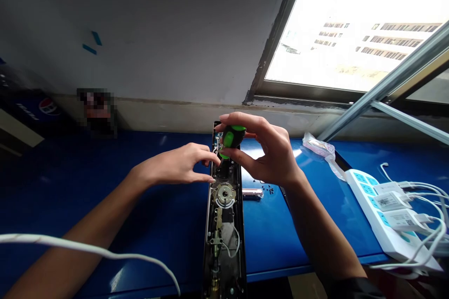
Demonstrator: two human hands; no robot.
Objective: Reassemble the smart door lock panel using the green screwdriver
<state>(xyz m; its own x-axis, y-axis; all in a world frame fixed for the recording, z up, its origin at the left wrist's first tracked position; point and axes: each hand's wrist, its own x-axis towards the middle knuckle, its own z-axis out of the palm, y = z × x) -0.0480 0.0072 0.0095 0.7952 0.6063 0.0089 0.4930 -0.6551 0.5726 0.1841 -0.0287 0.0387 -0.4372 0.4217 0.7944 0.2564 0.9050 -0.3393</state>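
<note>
**Screwdriver pinched over an open door-lock panel**

The right hand pinches the green-and-black handle between thumb and fingers, just above the panel's far end. The left hand comes in from the other side, holding nothing, its fingers loosely curled and parted, their tips at the same end of the panel. The panel lies lengthwise on the blue worktop, between the hands, with its insides exposed: a round metal hub and a latch linkage with a thin wire. Just beside it are a short silver cylinder and a scatter of small black screws. Farther right sit a crumpled plastic packet and a white power strip with plugged-in chargers, their labels too small to read. A white cable crosses in front of the left forearm. Beyond the worktop, a Pepsi logo is legible on a dark blue surface, and a window shows a building.
</note>
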